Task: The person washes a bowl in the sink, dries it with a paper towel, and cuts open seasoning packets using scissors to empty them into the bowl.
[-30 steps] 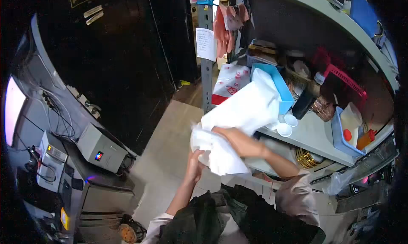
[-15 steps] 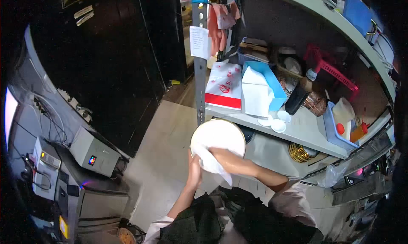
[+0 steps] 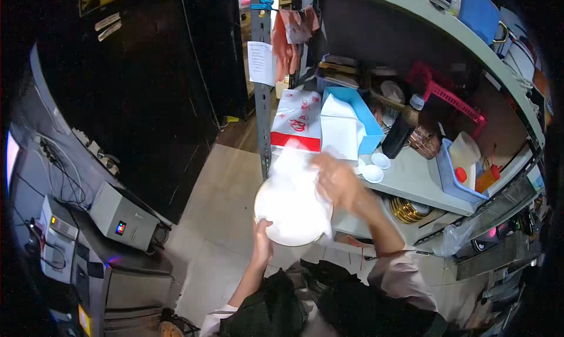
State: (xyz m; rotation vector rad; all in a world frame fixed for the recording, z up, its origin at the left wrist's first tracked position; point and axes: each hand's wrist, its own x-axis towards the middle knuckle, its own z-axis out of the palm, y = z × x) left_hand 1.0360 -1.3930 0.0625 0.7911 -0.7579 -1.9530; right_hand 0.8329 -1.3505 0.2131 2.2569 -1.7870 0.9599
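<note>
A round white plate (image 3: 268, 203) with a thin gold rim is held out before me at chest height. My left hand (image 3: 262, 243) grips its lower left edge, the thumb lying over the rim. Across the plate spreads a white cloth (image 3: 289, 165), its upper part bunched and overexposed, so where cloth ends and plate begins is hard to see. Over the plate's upper right side, my right hand (image 3: 341, 181) is closed on the cloth, smeared by motion.
Ahead, a shelf (image 3: 420, 181) bears a red-and-white printed bag (image 3: 298, 121), a blue box (image 3: 365, 122) of white napkins, small white cups (image 3: 372, 173), a dark bottle (image 3: 402, 131) and a blue basket (image 3: 455, 175). Gold-rimmed plates (image 3: 405, 211) sit below. A metal post (image 3: 262, 114) stands at its corner.
My right hand has swept up and away across the plate, spreading the cloth toward its far edge. The plate sits slightly lower in view, and my left hand still holds its edge.
</note>
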